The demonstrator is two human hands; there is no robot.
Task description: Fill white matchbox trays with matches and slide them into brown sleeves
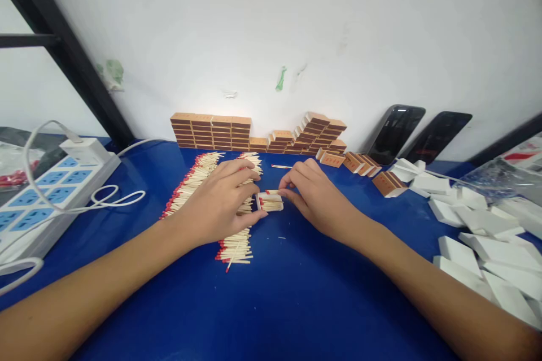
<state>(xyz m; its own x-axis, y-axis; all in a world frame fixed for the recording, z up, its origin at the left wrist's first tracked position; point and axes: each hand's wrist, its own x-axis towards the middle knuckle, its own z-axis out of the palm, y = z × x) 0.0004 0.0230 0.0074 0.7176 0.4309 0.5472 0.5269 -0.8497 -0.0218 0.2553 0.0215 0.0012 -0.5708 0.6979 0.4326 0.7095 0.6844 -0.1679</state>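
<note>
A small white matchbox tray (pixel 276 208) partly filled with red-headed matches sits on the blue table between my two hands. My left hand (pixel 218 197) is at the tray's left end, its thumb and fingers closed about that side. On the other side, my right hand (pixel 315 194) has thumb and fingertips pinched together at the tray's back right corner, with a match (pixel 273 192) at their tips above the tray. Long rows of loose matches (pixel 190 183) lie under and behind my left hand. A nearer heap of matches (pixel 236 247) shows below my left wrist.
Stacked brown matchboxes (pixel 212 132) line the wall, with looser ones (pixel 331 158) to the right. Two dark phones (pixel 393 134) lean there. White empty-looking trays (pixel 478 225) pile at right. A power strip (pixel 55 197) with white cable lies left. A stray match (pixel 280 166) lies behind.
</note>
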